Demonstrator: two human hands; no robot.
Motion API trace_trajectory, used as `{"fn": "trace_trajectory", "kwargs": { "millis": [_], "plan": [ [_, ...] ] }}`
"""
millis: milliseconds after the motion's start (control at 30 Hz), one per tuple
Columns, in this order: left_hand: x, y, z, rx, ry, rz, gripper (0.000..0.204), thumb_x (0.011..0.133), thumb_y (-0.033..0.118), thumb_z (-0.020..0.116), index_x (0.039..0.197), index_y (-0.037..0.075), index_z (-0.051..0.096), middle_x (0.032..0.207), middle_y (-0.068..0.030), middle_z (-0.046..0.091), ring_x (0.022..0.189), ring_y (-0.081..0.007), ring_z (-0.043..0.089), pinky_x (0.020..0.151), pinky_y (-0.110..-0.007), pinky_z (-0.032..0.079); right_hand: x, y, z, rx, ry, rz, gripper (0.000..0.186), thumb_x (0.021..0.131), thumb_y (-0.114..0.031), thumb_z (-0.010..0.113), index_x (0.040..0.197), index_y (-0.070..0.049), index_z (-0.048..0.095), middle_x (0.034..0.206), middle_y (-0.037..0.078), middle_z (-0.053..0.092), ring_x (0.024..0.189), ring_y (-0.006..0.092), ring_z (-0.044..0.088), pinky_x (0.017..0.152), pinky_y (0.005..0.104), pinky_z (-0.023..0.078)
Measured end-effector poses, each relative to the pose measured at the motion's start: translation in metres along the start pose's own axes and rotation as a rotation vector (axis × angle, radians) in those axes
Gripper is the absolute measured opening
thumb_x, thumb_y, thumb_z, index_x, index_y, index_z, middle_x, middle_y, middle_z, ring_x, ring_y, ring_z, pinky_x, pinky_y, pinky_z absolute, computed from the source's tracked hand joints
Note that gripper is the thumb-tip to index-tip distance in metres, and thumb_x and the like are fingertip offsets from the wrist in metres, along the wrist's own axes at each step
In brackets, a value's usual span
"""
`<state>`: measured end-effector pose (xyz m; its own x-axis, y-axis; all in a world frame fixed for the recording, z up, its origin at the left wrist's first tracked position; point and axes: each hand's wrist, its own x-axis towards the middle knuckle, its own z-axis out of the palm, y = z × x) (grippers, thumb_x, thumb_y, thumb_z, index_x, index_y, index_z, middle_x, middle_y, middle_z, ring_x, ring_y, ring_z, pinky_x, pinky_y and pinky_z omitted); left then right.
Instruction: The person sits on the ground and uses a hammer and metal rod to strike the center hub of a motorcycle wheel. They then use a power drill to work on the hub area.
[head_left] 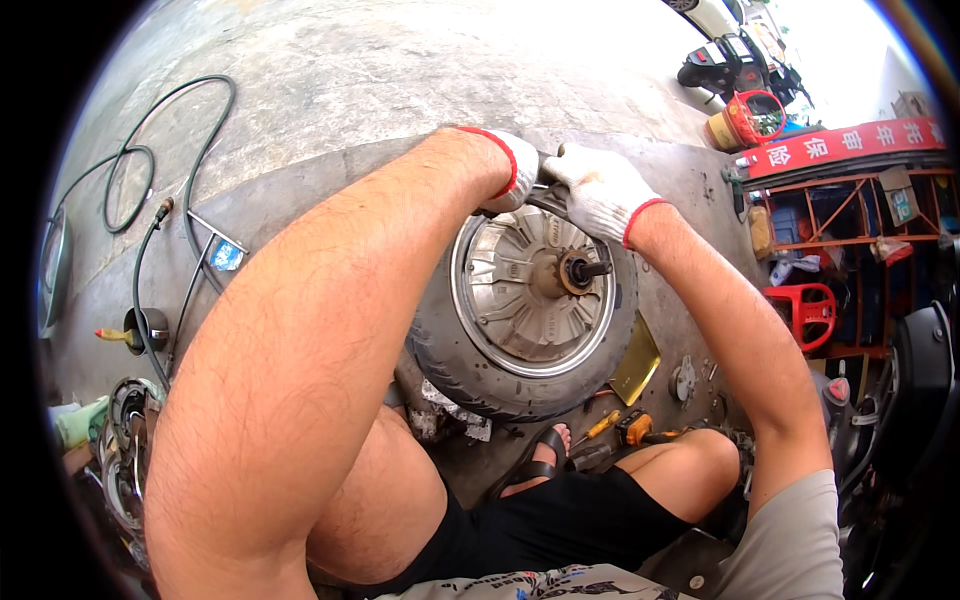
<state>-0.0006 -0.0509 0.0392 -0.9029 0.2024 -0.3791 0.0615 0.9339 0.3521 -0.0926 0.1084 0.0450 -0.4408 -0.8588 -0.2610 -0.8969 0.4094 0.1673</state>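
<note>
A wheel with a finned metal hub (510, 280) and a dark, worn tire (500, 392) lies before me. A threaded axle stub (596, 269) sticks up from the hub. At the wheel's far side, my left hand (518, 178), in a white knit glove with a red cuff, is closed on the tire's edge; its fingers are mostly hidden. Close to its right, my right hand (598, 190), gloved alike, has its fingers curled over the same edge. Between the hands, a dark section of tire stands away from the silver rim (465, 315).
A black hose (137, 270) loops over the concrete at left, near a small pot with a brush (112, 334). By my foot lie an orange-handled screwdriver (603, 424), a yellow power tool (635, 428) and a gold tray (638, 365). Red shelving (820, 240) stands at right.
</note>
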Motion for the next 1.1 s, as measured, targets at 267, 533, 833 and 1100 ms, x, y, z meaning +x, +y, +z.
{"fn": "trace_trajectory", "kwargs": {
  "millis": [267,533,833,1100],
  "plan": [
    [0.003,0.000,0.002,-0.024,-0.004,-0.017,0.020,0.082,0.008,0.064,0.096,0.005,0.078,0.091,-0.0168,0.075,0.083,-0.0316,0.072,0.074,-0.042,0.056,0.000,-0.001,0.000,0.005,-0.028,0.021,0.037,0.097,-0.038,0.055,0.105,-0.005,0.068,0.100,0.023,0.071,0.100,0.0384,0.068,0.089,0.0464,0.053],
    [0.003,0.000,0.002,-0.001,0.006,-0.003,0.020,0.083,0.009,0.064,0.097,0.006,0.078,0.090,-0.0185,0.074,0.084,-0.0320,0.071,0.074,-0.042,0.055,-0.001,-0.003,0.000,-0.013,-0.009,0.023,0.035,0.097,-0.037,0.054,0.104,-0.006,0.069,0.099,0.022,0.071,0.098,0.0371,0.068,0.089,0.0458,0.053],
    [0.009,-0.002,0.005,0.005,-0.002,-0.021,0.020,0.083,0.010,0.064,0.097,0.006,0.078,0.092,-0.0178,0.074,0.085,-0.0323,0.071,0.076,-0.042,0.055,-0.001,-0.005,-0.006,-0.076,-0.003,-0.043,0.031,0.096,-0.035,0.058,0.106,-0.007,0.067,0.099,0.021,0.071,0.103,0.0354,0.067,0.089,0.0452,0.054],
    [0.013,-0.008,0.012,0.022,0.014,0.006,0.020,0.083,0.011,0.064,0.096,0.007,0.078,0.093,-0.0176,0.075,0.086,-0.0329,0.071,0.076,-0.042,0.055,-0.003,0.001,-0.001,-0.069,0.043,-0.110,0.024,0.094,-0.026,0.058,0.103,-0.004,0.065,0.100,0.021,0.071,0.099,0.0376,0.068,0.084,0.0454,0.054]
  ]
}}
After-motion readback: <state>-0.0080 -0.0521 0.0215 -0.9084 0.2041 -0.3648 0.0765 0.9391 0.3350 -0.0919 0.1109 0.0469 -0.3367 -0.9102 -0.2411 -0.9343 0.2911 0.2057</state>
